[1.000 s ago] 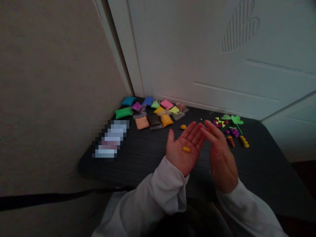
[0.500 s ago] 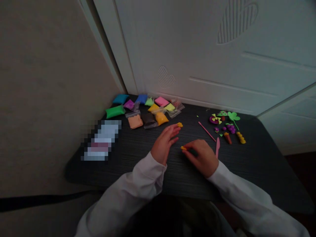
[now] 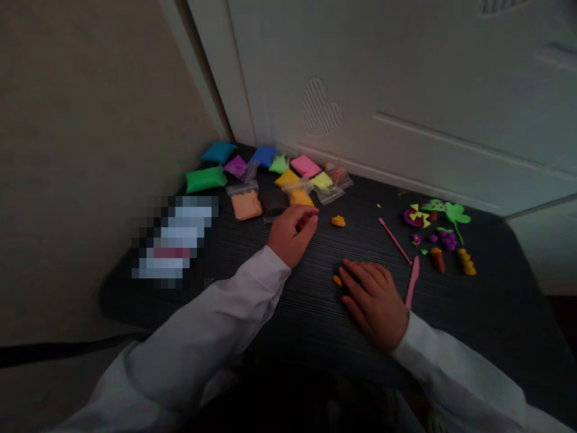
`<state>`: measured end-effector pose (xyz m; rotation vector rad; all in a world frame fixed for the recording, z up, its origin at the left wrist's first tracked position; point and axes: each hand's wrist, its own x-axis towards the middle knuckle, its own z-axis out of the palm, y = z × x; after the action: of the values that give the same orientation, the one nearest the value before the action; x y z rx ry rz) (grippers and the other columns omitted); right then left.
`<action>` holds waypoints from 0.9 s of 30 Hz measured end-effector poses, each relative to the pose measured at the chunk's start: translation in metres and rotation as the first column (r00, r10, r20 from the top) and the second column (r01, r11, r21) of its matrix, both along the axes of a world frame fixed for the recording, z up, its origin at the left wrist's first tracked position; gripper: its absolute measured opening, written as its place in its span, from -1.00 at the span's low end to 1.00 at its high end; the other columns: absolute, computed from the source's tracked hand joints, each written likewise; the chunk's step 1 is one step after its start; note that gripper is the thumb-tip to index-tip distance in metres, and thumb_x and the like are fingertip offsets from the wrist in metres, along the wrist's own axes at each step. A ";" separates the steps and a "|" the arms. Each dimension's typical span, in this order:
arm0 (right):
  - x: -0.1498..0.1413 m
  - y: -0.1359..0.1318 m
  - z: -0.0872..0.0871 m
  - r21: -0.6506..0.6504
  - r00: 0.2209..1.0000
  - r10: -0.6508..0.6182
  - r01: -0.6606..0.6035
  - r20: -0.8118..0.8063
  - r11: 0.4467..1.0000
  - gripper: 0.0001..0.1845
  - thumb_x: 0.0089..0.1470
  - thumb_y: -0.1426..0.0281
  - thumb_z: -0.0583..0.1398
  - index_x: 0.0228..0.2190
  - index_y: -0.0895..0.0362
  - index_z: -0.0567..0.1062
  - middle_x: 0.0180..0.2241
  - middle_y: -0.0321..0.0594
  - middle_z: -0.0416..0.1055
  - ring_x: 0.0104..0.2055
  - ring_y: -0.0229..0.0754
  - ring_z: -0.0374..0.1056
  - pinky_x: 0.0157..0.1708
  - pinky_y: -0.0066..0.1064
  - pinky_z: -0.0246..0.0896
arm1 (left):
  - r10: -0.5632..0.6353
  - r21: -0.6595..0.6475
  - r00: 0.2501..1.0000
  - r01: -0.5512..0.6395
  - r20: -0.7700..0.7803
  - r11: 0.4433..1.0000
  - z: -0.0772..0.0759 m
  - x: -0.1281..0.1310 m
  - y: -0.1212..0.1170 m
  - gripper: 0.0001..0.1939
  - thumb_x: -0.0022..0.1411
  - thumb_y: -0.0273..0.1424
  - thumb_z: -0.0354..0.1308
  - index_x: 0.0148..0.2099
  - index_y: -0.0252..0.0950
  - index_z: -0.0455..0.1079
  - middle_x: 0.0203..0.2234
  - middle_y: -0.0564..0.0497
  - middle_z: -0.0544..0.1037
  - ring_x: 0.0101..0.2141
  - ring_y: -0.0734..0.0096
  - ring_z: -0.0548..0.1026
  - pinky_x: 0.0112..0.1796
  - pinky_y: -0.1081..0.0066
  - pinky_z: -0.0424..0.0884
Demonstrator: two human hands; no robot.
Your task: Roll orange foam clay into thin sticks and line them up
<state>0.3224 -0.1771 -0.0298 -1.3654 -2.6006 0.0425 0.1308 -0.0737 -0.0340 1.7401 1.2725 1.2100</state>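
Observation:
My left hand (image 3: 292,236) is curled at the near edge of a bag of orange clay (image 3: 301,197), covering part of it. Its thumb and fingertips come together; whatever may be between them is hidden. Just right of those fingertips, a lumpy orange clay piece (image 3: 338,221) rests on the black table. My right hand (image 3: 376,300) lies palm down with its fingers stretched out, holding nothing. A small orange clay bit (image 3: 337,280) lies at its index fingertip, and a pink plastic knife (image 3: 412,281) is beside its wrist.
Bags of coloured clay, including a green one (image 3: 206,179) and a peach one (image 3: 246,205), fill the back left. A blurred-out flat object (image 3: 180,237) lies in front of them. Right: a thin pink stick (image 3: 395,240), purple grapes (image 3: 448,239), a green clover (image 3: 457,214), other small clay shapes.
My left hand has moved left, away from the lumpy orange piece, and its fingers have curled. My right hand has let go of the small orange bit and spread flat. The view has shifted.

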 end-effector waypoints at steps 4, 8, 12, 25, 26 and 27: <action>0.004 0.002 -0.002 -0.008 0.998 0.019 -0.020 -0.066 1.000 -0.53 0.04 0.36 0.07 0.02 0.13 0.23 0.04 -0.11 0.22 0.03 -0.08 0.11 0.02 -0.07 -0.01 | -0.011 -0.006 0.999 0.011 -0.050 1.000 -0.001 0.000 0.001 -0.77 0.15 -0.34 -0.03 -0.20 -0.32 0.36 -0.33 -0.02 0.43 -0.35 0.48 0.38 -0.30 0.45 0.31; 0.009 0.004 -0.004 -0.004 0.988 -0.058 0.058 -0.142 0.998 -0.52 0.03 0.40 0.07 0.02 0.15 0.22 -0.07 -0.11 0.31 -0.03 -0.11 0.16 0.00 -0.10 0.04 | -0.006 -0.018 0.999 0.006 -0.054 1.000 -0.002 0.001 0.002 -0.79 0.14 -0.34 -0.02 -0.22 -0.30 0.37 -0.32 -0.01 0.44 -0.34 0.47 0.39 -0.30 0.44 0.32; 0.005 0.001 -0.001 -0.010 0.995 -0.076 0.076 -0.063 0.997 -0.51 0.03 0.31 0.08 0.02 0.12 0.24 0.03 -0.09 0.22 0.01 -0.06 0.12 0.05 -0.03 -0.05 | -0.012 -0.030 0.998 0.010 -0.067 0.999 -0.001 0.001 0.003 -0.79 0.14 -0.34 -0.01 -0.24 -0.30 0.37 -0.35 0.00 0.44 -0.36 0.47 0.39 -0.32 0.44 0.31; 0.002 -0.004 0.003 -0.066 0.995 -0.042 0.048 0.090 0.997 -0.40 -0.01 0.05 0.02 0.06 0.00 0.18 0.18 0.00 -0.06 0.19 0.09 -0.14 0.08 0.14 -0.28 | -0.002 -0.023 0.995 -0.001 -0.099 1.000 0.000 0.001 0.003 -0.80 0.14 -0.36 -0.01 -0.26 -0.31 0.39 -0.36 0.01 0.45 -0.39 0.50 0.39 -0.37 0.47 0.30; 0.002 -0.004 0.003 -0.073 0.996 -0.016 0.023 0.090 0.997 -0.40 -0.01 0.05 0.03 0.06 -0.02 0.18 0.18 -0.02 -0.06 0.20 0.09 -0.14 0.08 0.15 -0.29 | 0.001 -0.021 0.995 -0.003 -0.100 1.000 0.000 0.001 0.003 -0.80 0.14 -0.36 -0.01 -0.26 -0.31 0.39 -0.36 0.01 0.45 -0.39 0.50 0.38 -0.37 0.47 0.30; 0.003 -0.004 0.003 -0.080 0.996 0.009 -0.002 0.088 0.997 -0.40 -0.01 0.04 0.03 0.06 -0.04 0.17 0.18 -0.05 -0.07 0.20 0.09 -0.14 0.08 0.15 -0.29 | 0.006 -0.016 0.995 -0.008 -0.099 1.000 -0.001 0.001 0.003 -0.80 0.13 -0.36 -0.01 -0.26 -0.31 0.39 -0.37 0.01 0.45 -0.39 0.50 0.38 -0.37 0.47 0.30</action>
<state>0.3250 -0.1810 -0.0266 -1.4173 -2.7027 0.0900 0.1320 -0.0704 -0.0347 1.8047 1.3431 1.1259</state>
